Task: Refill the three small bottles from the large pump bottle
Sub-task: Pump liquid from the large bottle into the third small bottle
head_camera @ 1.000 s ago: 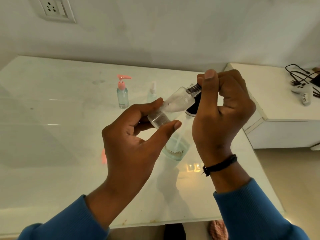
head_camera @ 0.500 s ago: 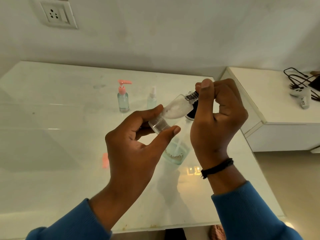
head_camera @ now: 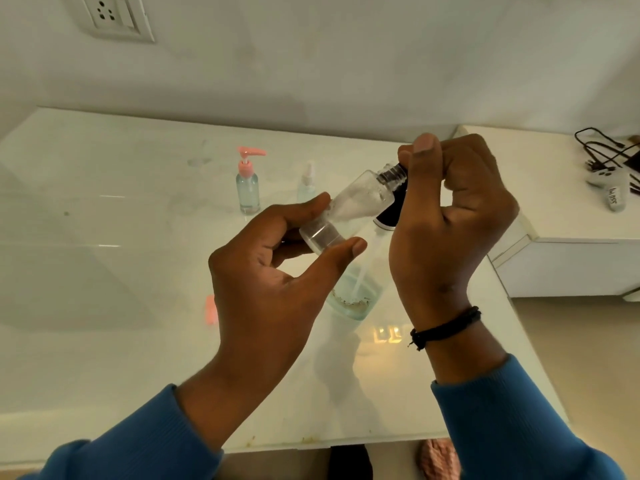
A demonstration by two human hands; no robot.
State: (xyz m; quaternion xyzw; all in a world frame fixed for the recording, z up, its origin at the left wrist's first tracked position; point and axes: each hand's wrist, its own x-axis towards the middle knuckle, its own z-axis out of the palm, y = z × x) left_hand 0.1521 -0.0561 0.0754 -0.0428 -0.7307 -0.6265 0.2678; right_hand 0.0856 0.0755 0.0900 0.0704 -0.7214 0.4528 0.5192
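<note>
L hand [head_camera: 277, 271]: grips clear bottle [head_camera: 349, 206], tilted, above counter [head_camera: 104, 341].
R hand [head_camera: 446, 209]: pinches its neck/cap.
Progress: early; pink-pump bottle [head_camera: 248, 188] & spray bottle [head_camera: 307, 183] untouched at back.
Left: pour, refill all.

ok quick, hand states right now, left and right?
Left hand: holding the small clear bottle by its base, thumb and fingers round it.
Right hand: closed, pinching the bottle's threaded neck.

Clear glossy plastic bottle [head_camera: 360, 202] with ribbed threaded neck, glossy pale tabletop [head_camera: 104, 271] mirroring light, clear plastic pump bottle [head_camera: 248, 188] at 11 o'clock, matt pink pump, blue knit cloth sleeves [head_camera: 512, 424], matt wall [head_camera: 346, 57]
</note>
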